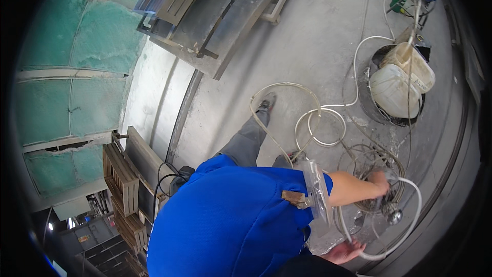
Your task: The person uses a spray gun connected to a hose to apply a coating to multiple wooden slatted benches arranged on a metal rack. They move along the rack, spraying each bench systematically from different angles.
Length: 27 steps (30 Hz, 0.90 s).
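Note:
My left hand (378, 183) reaches down into a tangle of coiled hoses (394, 161) on the floor. Its fingers curl around hose there, partly blurred and hidden. Nearer the lower edge, my right hand (344, 252) pinches a thick white hose (419, 210) at its fingertips. That hose arcs away to the right and back up beside my left hand. A shiny round metal piece (393, 214) lies just below my left hand. My blue sleeve carries a clear plastic pouch (316, 187) on the upper left arm.
Pale hose loops (320, 127) lie near my feet. A black tub (366, 100) holds whitish plastic containers (394, 90). Green and blue equipment (397, 2) stands beyond it. A metal-framed rack (225, 25) is at the upper left, wooden crates (120, 182) at the left, beside green panels (48, 92).

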Each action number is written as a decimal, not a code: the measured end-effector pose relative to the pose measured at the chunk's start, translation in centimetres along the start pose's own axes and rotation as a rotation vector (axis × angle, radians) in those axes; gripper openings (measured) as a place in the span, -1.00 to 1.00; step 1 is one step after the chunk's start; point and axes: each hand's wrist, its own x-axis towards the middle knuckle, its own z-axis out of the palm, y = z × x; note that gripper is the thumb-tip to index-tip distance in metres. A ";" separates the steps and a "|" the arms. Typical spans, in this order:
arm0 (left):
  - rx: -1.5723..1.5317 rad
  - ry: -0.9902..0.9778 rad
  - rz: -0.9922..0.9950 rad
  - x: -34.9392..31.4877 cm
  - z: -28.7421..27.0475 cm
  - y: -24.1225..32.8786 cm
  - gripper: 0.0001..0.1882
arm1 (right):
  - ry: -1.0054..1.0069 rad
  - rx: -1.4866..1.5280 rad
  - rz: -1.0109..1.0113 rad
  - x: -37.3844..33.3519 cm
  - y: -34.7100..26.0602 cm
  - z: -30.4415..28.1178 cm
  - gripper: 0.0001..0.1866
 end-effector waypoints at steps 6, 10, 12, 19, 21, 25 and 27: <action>-0.375 -0.262 0.272 -4.0 -8.6 5.4 -0.64 | -0.068 -0.646 0.070 -0.2 -1.3 10.5 -0.41; -0.429 -0.438 0.207 -5.2 -23.6 5.1 -0.63 | -0.618 -1.049 0.152 4.4 -2.3 26.3 -0.29; -0.433 -0.361 0.221 -4.6 -31.6 4.4 -0.64 | -0.934 -1.178 0.098 7.2 -1.0 35.0 -0.22; -0.634 -0.094 0.194 -7.4 -53.0 4.5 -0.69 | -1.401 -1.711 -0.363 11.8 4.4 59.7 0.12; -0.642 -0.016 0.316 -9.8 -56.0 5.8 -0.71 | -1.300 -1.724 -0.498 12.9 6.3 65.2 0.32; -0.545 0.120 0.402 -14.9 -59.4 8.8 -0.72 | -1.628 -1.422 -0.157 14.2 9.2 72.8 0.04; -0.452 0.151 0.400 -16.3 -61.9 9.8 -0.72 | -1.638 -1.278 -0.399 13.4 11.2 74.8 -0.01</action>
